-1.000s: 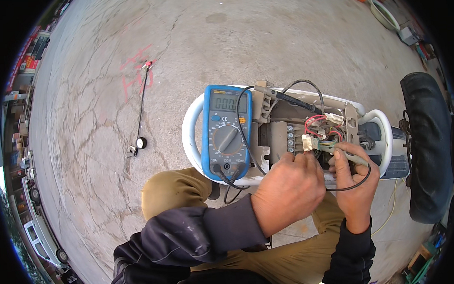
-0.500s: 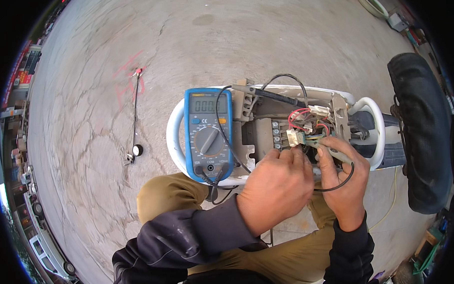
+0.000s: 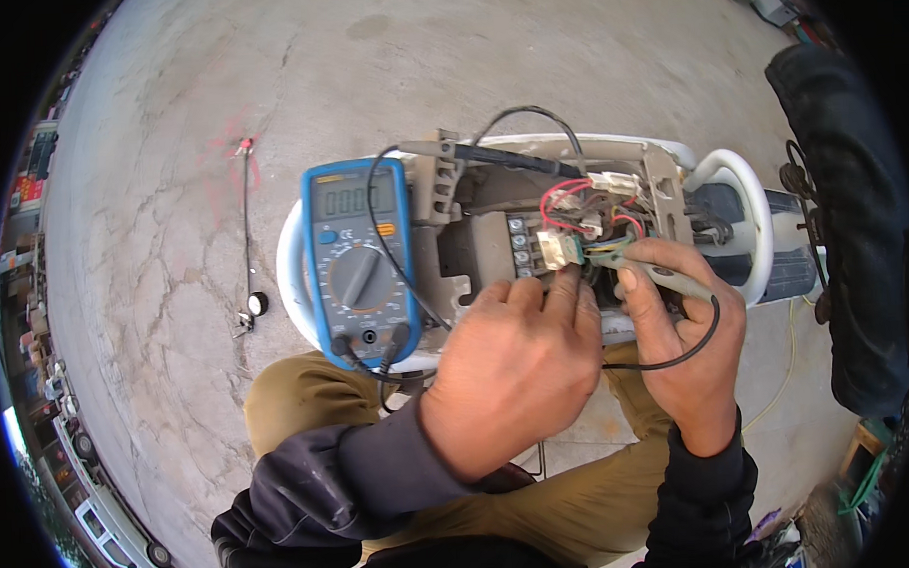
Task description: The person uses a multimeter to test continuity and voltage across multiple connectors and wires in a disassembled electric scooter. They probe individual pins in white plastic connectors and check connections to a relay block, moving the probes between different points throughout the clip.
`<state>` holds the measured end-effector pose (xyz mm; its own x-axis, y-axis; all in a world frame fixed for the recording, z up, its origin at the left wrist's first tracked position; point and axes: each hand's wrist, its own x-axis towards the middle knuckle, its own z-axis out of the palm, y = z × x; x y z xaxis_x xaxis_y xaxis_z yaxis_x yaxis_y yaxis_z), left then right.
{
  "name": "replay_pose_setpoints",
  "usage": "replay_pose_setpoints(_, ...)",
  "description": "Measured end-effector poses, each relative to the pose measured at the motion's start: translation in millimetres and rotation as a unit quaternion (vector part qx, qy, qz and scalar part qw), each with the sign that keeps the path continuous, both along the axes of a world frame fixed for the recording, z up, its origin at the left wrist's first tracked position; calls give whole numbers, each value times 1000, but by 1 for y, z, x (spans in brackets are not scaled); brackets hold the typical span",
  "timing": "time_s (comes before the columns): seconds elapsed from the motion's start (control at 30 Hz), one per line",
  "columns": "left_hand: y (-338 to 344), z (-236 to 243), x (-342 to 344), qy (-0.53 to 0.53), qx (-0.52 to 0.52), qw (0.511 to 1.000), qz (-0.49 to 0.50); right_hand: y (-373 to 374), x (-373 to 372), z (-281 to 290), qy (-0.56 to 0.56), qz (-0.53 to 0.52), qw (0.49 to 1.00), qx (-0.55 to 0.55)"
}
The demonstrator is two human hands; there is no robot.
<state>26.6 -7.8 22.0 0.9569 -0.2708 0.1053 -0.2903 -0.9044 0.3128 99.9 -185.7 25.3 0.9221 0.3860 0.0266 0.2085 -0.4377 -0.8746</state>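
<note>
In my right hand (image 3: 686,326) is a grey multimeter probe (image 3: 680,277), gripped between thumb and fingers. Its tip points at the wires behind a cream wire connector (image 3: 556,250). My left hand (image 3: 522,347) is closed at the connector's near end, fingertips pressed together there and partly hidden. A second probe (image 3: 505,158) lies across the open compartment. The blue multimeter (image 3: 362,262) rests on the left end of the white-framed vehicle body (image 3: 291,270), leads plugged into its lower edge. Red, yellow and green wires (image 3: 564,202) crowd the compartment beside a terminal block (image 3: 519,244).
A long black padded seat (image 3: 841,230) stands at the right, past a white tubular bar (image 3: 759,223). On the concrete floor to the left lies a thin rod with a round black end (image 3: 258,304). Parked vehicles (image 3: 113,526) line the far left.
The whole view has shifted, so the multimeter and vehicle body appear further left and slightly higher. Both hands keep their places at the connector and wires.
</note>
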Motion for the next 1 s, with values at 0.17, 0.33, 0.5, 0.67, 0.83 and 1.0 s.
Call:
replay_pose_setpoints(0.17,1,-2,1,-37,-7,999,3,-2,0,-5,-64,14,997,-34)
replay_pose_setpoints(0.33,2,0,0,-8,-9,1000,20,-3,-1,-8,-56,3,998,-24)
replay_pose_setpoints(0.5,1,2,2,-11,-20,999,30,1,0,-9,-47,-27,998,-24)
replay_pose_setpoints(0.67,3,3,4,-2,-32,999,18,8,9,-16,-90,-45,995,25)
replay_pose_setpoints(0.83,3,5,1,-4,6,1000,-4,6,13,-14,-45,-59,995,61)
replay_pose_setpoints(1.0,4,5,1,-38,-7,999,-15,6,24,-13,-141,13,988,53)
